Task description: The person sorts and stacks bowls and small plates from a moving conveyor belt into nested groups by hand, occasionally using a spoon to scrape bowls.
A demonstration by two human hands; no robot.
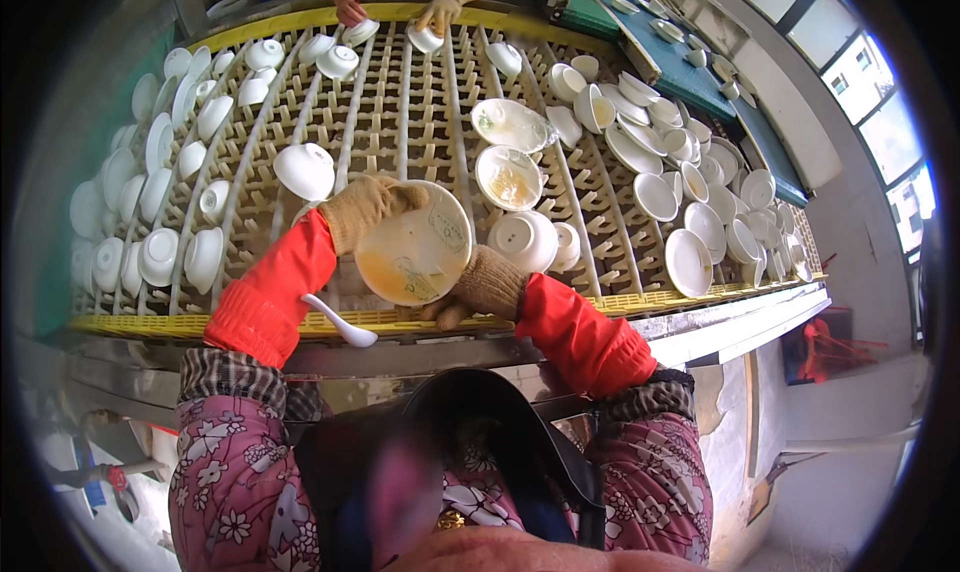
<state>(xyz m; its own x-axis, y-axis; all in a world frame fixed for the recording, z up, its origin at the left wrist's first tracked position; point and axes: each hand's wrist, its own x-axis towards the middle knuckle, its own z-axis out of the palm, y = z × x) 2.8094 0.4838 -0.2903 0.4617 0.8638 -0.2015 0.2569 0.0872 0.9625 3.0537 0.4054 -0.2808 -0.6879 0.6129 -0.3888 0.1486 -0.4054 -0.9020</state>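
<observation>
Between my gloved hands is a round white dish (409, 253), tilted towards me. Orange residue and what looks like clear film with green print cover its inside. My left hand (375, 208), in a tan knit glove, grips the upper left rim. At the lower right rim is my right hand (484, 287), its fingers partly hidden below the dish. A white soup spoon (341, 323) lies across the yellow conveyor edge near my left sleeve. Beyond my left hand a white bowl (304, 170) leans on the pegs. Right of the dish, an upturned bowl (523, 240) sits beside a food-soiled bowl (510, 179).
The pegged conveyor (375, 133) spans the front, with several bowls and plates at its left. Dishes crowd its right side, including a white plate (688, 263). A teal belt (682, 54) carries more crockery. Across from me, another person's gloved hand (442, 10) holds a bowl.
</observation>
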